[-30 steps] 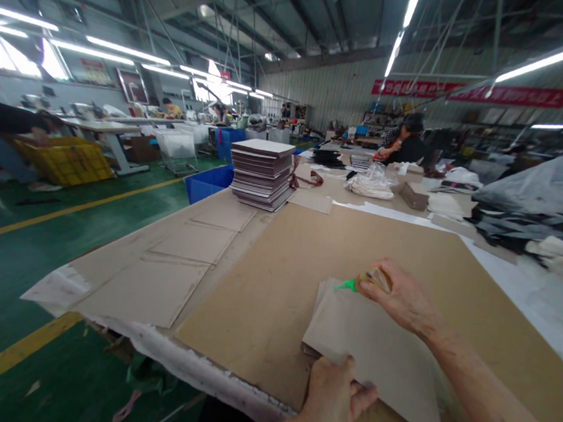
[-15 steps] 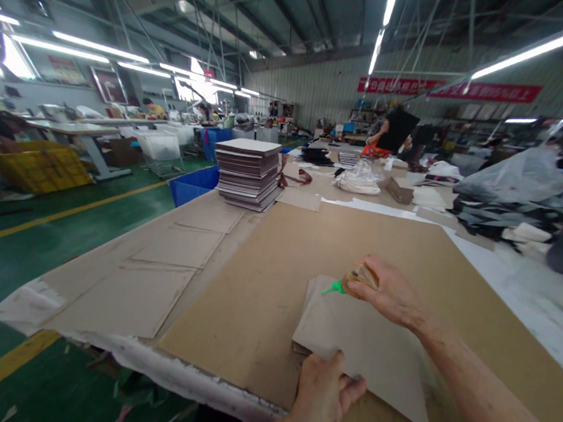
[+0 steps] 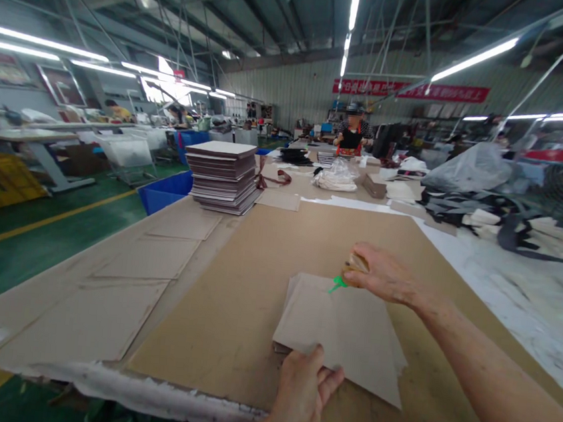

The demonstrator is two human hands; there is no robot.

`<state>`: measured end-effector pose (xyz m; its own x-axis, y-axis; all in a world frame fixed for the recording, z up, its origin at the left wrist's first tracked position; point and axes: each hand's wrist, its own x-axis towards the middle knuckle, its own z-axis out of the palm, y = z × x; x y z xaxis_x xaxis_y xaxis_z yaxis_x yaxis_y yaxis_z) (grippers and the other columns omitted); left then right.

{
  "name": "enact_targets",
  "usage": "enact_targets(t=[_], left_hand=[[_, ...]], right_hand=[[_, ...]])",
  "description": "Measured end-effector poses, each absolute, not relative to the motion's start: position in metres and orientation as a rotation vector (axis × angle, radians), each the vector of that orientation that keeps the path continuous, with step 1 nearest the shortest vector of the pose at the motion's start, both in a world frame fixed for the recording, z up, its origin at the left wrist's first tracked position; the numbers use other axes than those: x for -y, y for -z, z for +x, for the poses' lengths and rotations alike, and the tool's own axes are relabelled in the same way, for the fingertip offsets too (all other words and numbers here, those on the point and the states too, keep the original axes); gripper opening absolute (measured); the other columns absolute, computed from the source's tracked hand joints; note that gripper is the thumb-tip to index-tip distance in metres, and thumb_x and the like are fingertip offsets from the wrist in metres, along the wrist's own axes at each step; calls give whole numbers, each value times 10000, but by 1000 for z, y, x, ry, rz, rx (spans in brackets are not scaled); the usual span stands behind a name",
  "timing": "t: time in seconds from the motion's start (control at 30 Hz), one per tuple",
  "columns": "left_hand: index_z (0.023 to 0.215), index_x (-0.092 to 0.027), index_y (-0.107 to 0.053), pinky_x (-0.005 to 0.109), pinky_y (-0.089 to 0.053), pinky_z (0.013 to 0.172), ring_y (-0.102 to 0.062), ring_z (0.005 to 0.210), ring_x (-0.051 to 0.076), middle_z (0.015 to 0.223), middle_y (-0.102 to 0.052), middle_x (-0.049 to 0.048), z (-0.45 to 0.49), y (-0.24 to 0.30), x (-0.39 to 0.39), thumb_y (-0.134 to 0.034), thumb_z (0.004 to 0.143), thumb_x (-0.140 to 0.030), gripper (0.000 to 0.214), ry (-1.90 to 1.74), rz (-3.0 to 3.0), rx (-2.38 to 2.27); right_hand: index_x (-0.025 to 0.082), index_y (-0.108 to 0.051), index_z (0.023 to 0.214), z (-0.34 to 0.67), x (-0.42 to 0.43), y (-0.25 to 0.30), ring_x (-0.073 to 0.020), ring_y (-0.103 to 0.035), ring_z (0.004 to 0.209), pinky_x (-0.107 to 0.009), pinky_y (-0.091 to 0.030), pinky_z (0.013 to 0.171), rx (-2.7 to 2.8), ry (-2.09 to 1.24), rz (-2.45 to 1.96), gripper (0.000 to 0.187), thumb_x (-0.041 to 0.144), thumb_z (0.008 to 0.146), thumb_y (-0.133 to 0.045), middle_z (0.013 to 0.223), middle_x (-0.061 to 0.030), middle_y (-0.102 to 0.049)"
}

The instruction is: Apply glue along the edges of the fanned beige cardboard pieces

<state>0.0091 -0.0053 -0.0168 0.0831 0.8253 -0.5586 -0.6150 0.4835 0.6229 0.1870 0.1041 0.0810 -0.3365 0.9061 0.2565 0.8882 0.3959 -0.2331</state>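
Observation:
A small stack of grey cardboard sheets (image 3: 344, 328) lies on a large brown board (image 3: 307, 254) that covers the table in front of me. My left hand (image 3: 305, 391) pinches the near edge of the stack, thumb on top. My right hand (image 3: 380, 272) is closed round a small brownish bottle with a green nozzle (image 3: 338, 284). The nozzle tip touches the top sheet near its far edge.
A tall stack of boards (image 3: 225, 175) stands at the far left of the table, with a blue bin (image 3: 163, 192) beside it. Flat cardboard sheets (image 3: 150, 258) lie to my left. Bags and dark material (image 3: 487, 212) pile up at the right. A person (image 3: 353, 131) works at the far end.
The view has swung to the right. My right hand and the bottle have shifted along the top sheet's far edge. My left hand keeps its hold on the near edge.

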Motion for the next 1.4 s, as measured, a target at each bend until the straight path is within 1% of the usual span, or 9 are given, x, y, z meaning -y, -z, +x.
enact_targets(t=[0.2,0.37,0.53,0.6,0.8,0.9,1.07,1.2,1.4], left_hand=[[951,-127,-500,380,-597,828,-664,809,176,1050,-652,141,10,17,3,-527,885,-84,83,-1092,273,-1066],[940,-121,-518,398,-602,823,-670,833,190,1052,-654,140,8,19,3,-534,877,-69,84,-1108,278,-1038],[861,-125,-515,395,-610,800,-660,746,161,905,-657,102,8,17,5,-546,873,-61,72,-1126,253,-1060],[844,-127,-506,403,-607,809,-652,732,152,888,-649,96,8,18,5,-545,875,-58,85,-1122,247,-1071],[889,-108,-525,417,-595,849,-663,805,169,976,-659,122,7,19,4,-558,866,-53,69,-1119,323,-1060],[949,-94,-544,421,-596,848,-669,823,178,1035,-660,140,7,16,3,-544,875,-53,85,-1098,342,-1080],[903,-98,-546,434,-591,859,-671,823,179,1031,-658,135,8,14,2,-552,867,-44,65,-1104,340,-1102],[874,-103,-540,432,-595,848,-671,804,168,996,-665,121,8,15,2,-546,865,-28,75,-1110,306,-1120],[889,-100,-551,435,-595,848,-674,845,184,1027,-669,137,7,18,2,-542,873,-44,59,-1115,348,-1102]], right_hand=[[196,-515,900,152,-108,-76,-190,-537,797,-274,-306,632,2325,-39,-1474,220,366,849,-644,968,-30,-578],[189,-508,841,182,-101,-82,-192,-521,772,-275,-286,614,2366,-41,-1521,221,353,819,-654,874,-21,-569],[187,-500,841,228,-86,-85,-190,-508,715,-275,-272,585,2356,-50,-1638,241,391,835,-628,825,-21,-561],[187,-499,839,231,-84,-84,-191,-508,708,-276,-272,585,2341,-47,-1658,256,409,840,-627,816,-22,-560],[192,-503,884,198,-92,-77,-191,-524,809,-270,-297,638,2307,-35,-1581,250,382,832,-656,932,-24,-570],[195,-502,878,192,-93,-77,-183,-522,807,-265,-297,637,2308,-48,-1558,250,379,827,-663,922,-13,-570],[195,-508,847,230,-79,-80,-186,-516,756,-269,-281,601,2281,-73,-1669,220,371,819,-637,873,-12,-569],[190,-514,872,265,-62,-80,-202,-527,728,-278,-293,585,2220,-99,-1805,249,425,839,-592,846,-31,-580],[204,-511,914,273,-52,-79,-223,-545,796,-288,-317,613,2184,-117,-1863,265,460,861,-555,907,-33,-588]])
